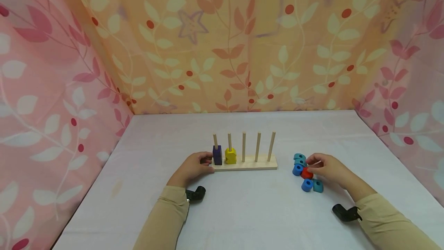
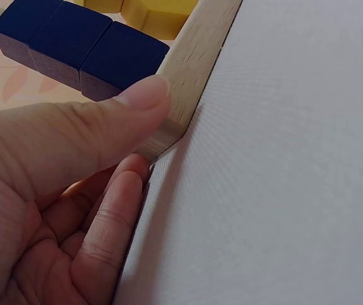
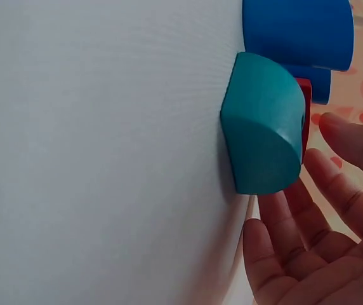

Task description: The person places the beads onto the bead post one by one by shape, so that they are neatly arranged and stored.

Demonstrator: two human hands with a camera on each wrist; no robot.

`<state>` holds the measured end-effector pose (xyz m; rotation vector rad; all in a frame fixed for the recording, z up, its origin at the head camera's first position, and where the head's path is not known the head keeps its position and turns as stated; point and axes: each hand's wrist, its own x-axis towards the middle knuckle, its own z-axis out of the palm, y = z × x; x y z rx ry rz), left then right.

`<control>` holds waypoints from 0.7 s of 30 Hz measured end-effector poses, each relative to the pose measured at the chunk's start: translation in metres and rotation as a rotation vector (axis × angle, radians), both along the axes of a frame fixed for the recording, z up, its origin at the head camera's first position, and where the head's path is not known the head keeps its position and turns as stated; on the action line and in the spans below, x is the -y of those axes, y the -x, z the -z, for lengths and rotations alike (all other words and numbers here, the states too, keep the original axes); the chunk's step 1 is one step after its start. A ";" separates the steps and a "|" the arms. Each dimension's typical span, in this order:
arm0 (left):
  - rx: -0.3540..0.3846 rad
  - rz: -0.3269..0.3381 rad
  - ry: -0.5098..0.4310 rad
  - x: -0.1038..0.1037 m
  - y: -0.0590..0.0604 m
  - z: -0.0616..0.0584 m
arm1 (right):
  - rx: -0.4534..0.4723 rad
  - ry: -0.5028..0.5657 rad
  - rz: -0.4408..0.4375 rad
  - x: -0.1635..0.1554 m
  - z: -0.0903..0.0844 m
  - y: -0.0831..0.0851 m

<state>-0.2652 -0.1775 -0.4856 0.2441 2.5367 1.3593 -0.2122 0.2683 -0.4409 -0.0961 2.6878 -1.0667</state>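
My left hand (image 1: 192,167) grips the left end of a wooden peg stand (image 1: 249,167), thumb along its front edge. Three dark blue square blocks (image 1: 217,155) are stacked on the leftmost peg, close beside that hand. Yellow blocks (image 1: 230,156) sit on the second peg, and three pegs to the right are bare. Over on the right, my right hand (image 1: 329,169) reaches in at a red block (image 1: 306,173), thumb and fingers spread apart. Around the red block lie blue round blocks (image 1: 297,170) and teal blocks (image 1: 318,186) with curved sides, one teal block (image 3: 261,127) large in the right wrist view.
A white cloth covers the table (image 1: 249,211). Floral curtains (image 1: 222,41) stand along its back and both sides. Black wrist straps with camera parts (image 1: 196,193) stick out from both sleeves.
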 end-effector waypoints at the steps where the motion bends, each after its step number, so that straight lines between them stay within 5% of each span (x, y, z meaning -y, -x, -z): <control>1: -0.001 0.001 0.000 0.000 0.000 0.000 | 0.007 0.000 -0.005 0.000 0.001 0.000; 21: 0.014 -0.017 0.002 -0.001 0.001 0.001 | 0.035 -0.040 -0.058 -0.002 0.004 0.003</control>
